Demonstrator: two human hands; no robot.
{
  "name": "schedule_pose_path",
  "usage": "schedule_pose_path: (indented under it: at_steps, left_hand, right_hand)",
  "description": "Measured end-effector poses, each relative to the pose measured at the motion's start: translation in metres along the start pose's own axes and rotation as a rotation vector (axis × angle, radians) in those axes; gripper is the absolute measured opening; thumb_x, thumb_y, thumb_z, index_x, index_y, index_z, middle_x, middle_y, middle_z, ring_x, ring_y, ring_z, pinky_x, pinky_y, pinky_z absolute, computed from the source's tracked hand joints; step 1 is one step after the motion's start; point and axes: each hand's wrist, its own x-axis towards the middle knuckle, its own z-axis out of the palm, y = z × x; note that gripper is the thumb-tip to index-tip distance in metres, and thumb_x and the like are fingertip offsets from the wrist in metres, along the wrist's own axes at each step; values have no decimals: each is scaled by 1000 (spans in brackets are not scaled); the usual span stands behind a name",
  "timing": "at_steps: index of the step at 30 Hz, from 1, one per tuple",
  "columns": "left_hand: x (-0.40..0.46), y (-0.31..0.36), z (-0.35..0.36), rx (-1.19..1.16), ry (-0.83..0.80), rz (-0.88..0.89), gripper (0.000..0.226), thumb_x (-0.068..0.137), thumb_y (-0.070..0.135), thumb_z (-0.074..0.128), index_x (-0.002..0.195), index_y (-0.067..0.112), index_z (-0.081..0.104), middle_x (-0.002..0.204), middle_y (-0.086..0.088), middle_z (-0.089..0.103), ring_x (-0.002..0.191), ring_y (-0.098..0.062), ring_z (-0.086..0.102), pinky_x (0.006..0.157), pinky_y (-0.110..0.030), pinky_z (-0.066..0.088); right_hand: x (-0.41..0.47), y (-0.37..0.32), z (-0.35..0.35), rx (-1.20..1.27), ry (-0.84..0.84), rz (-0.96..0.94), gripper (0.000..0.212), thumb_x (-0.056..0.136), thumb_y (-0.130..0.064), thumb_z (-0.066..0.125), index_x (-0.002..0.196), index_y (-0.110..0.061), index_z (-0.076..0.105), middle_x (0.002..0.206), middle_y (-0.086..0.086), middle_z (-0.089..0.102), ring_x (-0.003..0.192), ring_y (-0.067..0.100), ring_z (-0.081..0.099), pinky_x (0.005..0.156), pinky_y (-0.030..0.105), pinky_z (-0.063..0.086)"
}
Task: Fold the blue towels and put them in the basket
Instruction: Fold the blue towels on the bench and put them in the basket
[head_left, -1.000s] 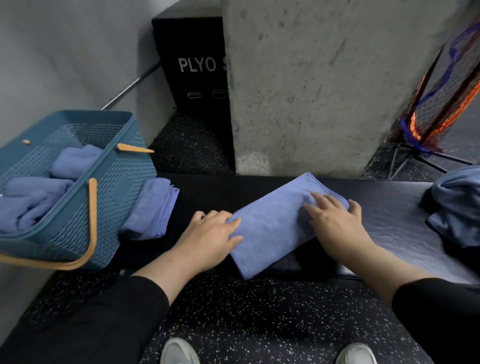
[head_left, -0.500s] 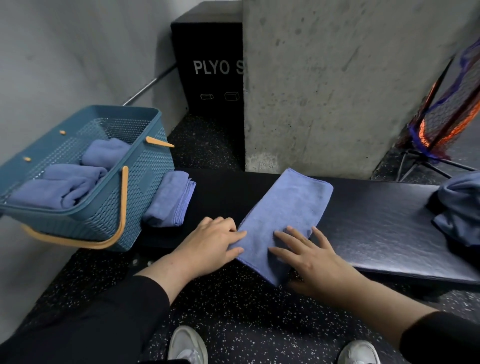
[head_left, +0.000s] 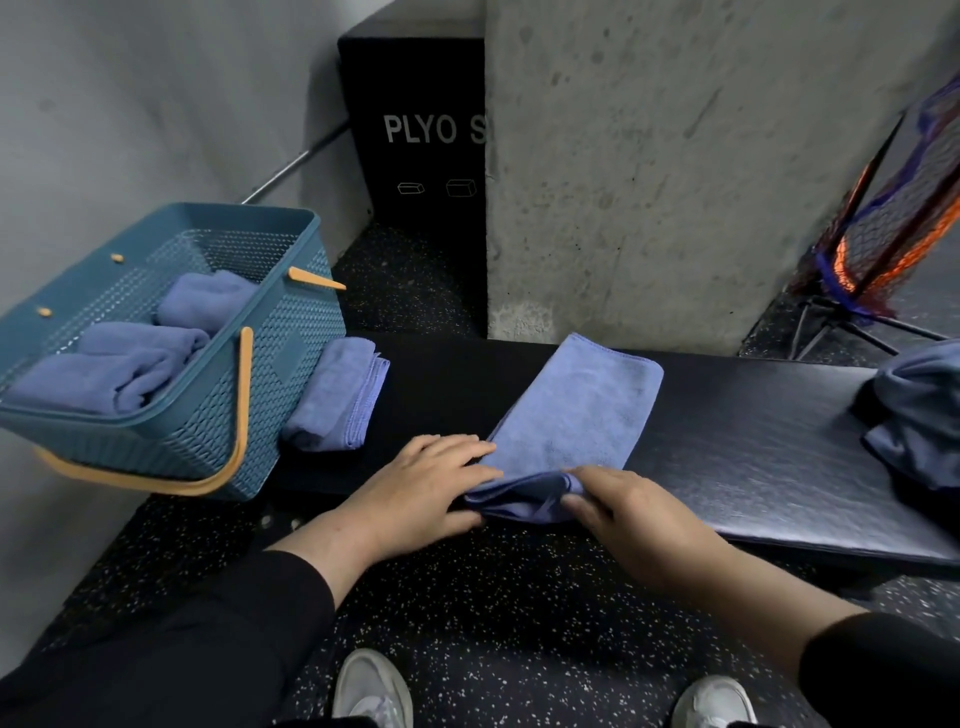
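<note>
**Two hands begin a fold at the near end of a blue towel**

The right hand (head_left: 631, 512) sits at about 6 o'clock from the middle of the scene, its fingers curled around the near end of the towel (head_left: 576, 415) and pinching a bunched lip of cloth. The left hand (head_left: 421, 488), just to its 9 o'clock, lies with fingers spread and flat, fingertips pressing the towel's near left corner against the surface (head_left: 753, 447). The towel, already folded into a long strip, runs from the hands toward 1 o'clock across the dark padded surface.

At 9 o'clock from the hands a folded towel (head_left: 335, 395) rests on the surface, touching the side of the basket (head_left: 270, 364). The teal basket holds several rolled blue towels (head_left: 130, 364) and appears to overhang the surface's left end (how much of its base is supported cannot be told). At 3 o'clock, well apart, lies a crumpled heap of cloth (head_left: 919, 415) still to be folded.

Likely risks: the pinched end is already wrinkled, so carrying it over may give a crooked, lumpy fold. The near end lies at the surface's front edge and could slip toward the floor if the left hand lifts early. Pushing towels into the basket could tip it off its end.
</note>
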Motion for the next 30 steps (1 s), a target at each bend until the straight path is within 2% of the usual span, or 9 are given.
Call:
schedule_pose_path:
  at_steps: [4, 7, 11, 14, 17, 20, 22, 24, 30]
  left_hand:
    - [11, 4, -3, -182, 180, -12, 28, 92, 40, 53, 110, 25, 68, 141, 15, 55, 141, -3, 37, 115, -34, 29]
    - [19, 19, -15, -377, 246, -65, 31, 91, 42, 52, 99, 18, 70, 113, 13, 69, 117, -1, 56, 101, -28, 41]
    - [28, 41, -24, -600, 232, -192, 31, 95, 32, 62, 71, 16, 50, 63, 9, 49, 61, -5, 43, 59, -27, 36]
    - [32, 46, -24, -680, 217, -241, 38, 94, 29, 66, 72, 7, 46, 61, 10, 38, 58, -3, 33, 54, -28, 28]
    - [37, 46, -25, -789, 198, -275, 30, 87, 29, 78, 80, 11, 55, 67, 7, 49, 63, -1, 43, 60, -22, 36]
    - [37, 43, -27, -825, 78, -236, 44, 76, 29, 88, 111, 40, 63, 102, 8, 68, 94, 2, 62, 88, -16, 46]
    - [39, 40, -29, -825, 35, -226, 38, 78, 29, 86, 110, 36, 67, 106, 4, 71, 100, -11, 67, 93, -30, 51]
    - [39, 40, -31, -830, 44, -222, 26, 80, 35, 82, 101, 26, 70, 100, 2, 72, 91, -17, 68, 88, -38, 52]
    - [46, 42, -34, -962, 148, -232, 14, 91, 17, 74, 83, 28, 71, 74, 17, 68, 71, 7, 58, 68, -13, 44]
  right_hand:
    - [-10, 6, -15, 158, 28, 116, 23, 102, -44, 44, 84, -29, 45, 76, -4, 59, 70, 12, 52, 66, 35, 44]
    - [-20, 7, -23, 210, 16, 112, 9, 96, -51, 54, 98, -47, 46, 91, -14, 65, 81, 4, 59, 74, 32, 48]
    - [-29, 6, -20, 136, 38, 26, 57, 75, -49, 83, 115, -55, 43, 117, -46, 51, 107, -21, 50, 84, 5, 40]
    - [-28, 9, -12, 197, 184, 113, 20, 86, -38, 73, 94, -34, 55, 92, -20, 64, 81, 0, 59, 73, 25, 50]
    - [-26, 12, -17, 280, 212, 138, 14, 95, -35, 58, 92, -22, 59, 82, -4, 63, 78, 18, 59, 74, 44, 51]
    - [-25, 11, -28, 325, 173, 105, 20, 99, -40, 48, 97, -26, 61, 91, -5, 65, 86, 16, 61, 79, 45, 53]
    - [-25, 12, -32, 330, 136, 84, 15, 100, -41, 48, 102, -31, 60, 96, -9, 65, 89, 13, 62, 81, 42, 53]
    - [-24, 14, -35, 359, 163, 98, 5, 100, -39, 53, 103, -38, 56, 94, -11, 66, 87, 11, 62, 79, 35, 50]
    - [-19, 13, -45, 480, 188, 151, 31, 101, -36, 52, 82, -11, 51, 65, -7, 41, 61, 7, 37, 58, 31, 34]
